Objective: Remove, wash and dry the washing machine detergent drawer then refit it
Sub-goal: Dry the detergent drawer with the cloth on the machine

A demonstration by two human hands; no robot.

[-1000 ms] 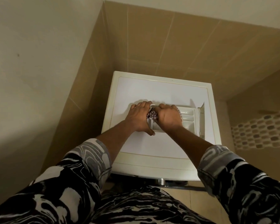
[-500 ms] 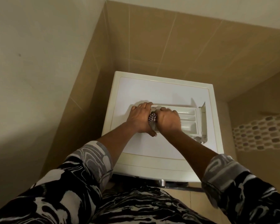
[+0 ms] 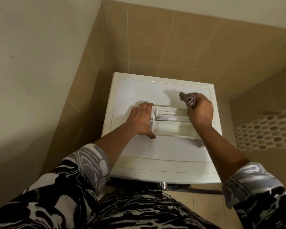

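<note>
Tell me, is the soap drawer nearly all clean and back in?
Not yet. Done: the drawer is out, lying on top of the washing machine. Whether it was washed, I cannot tell. In hand: the left hand holds its end while the right hand grips a patterned cloth above it, so this looks like drying. Left: finish wiping, then slide it back into the machine.
</note>
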